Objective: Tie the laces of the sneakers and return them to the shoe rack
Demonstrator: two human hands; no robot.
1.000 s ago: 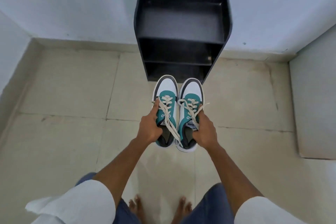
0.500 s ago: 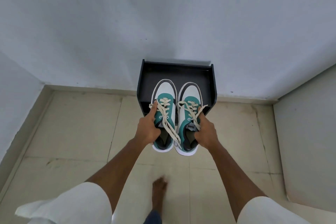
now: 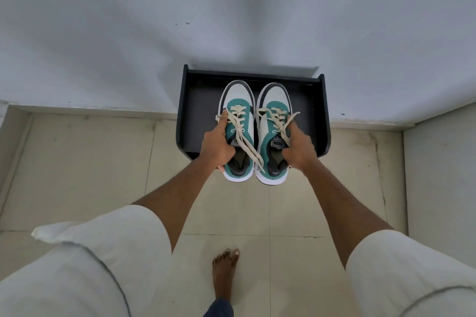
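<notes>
Above the top of the black shoe rack (image 3: 185,121), which stands against the pale wall (image 3: 231,8), a pair of teal, white and grey sneakers is held side by side, toes pointing toward the wall. The left sneaker (image 3: 238,100) is gripped along its outer side by the left hand (image 3: 215,144), fingers curled around the collar and thumb laid forward along the laces. The right sneaker (image 3: 274,100) is clasped in the same way by the right hand (image 3: 298,145), fingers closed over its outer edge. The heels of both shoes project past the front edge of the rack, over the beige tiled floor (image 3: 77,162); whether the soles touch the rack top cannot be told. Cream laces (image 3: 244,141) are seen loose, one long end trailing diagonally across the left shoe's opening to the gap between the heels. White sleeves (image 3: 108,252) are visible at the forearms, and one bare foot (image 3: 224,273) is planted on the tiles below.
</notes>
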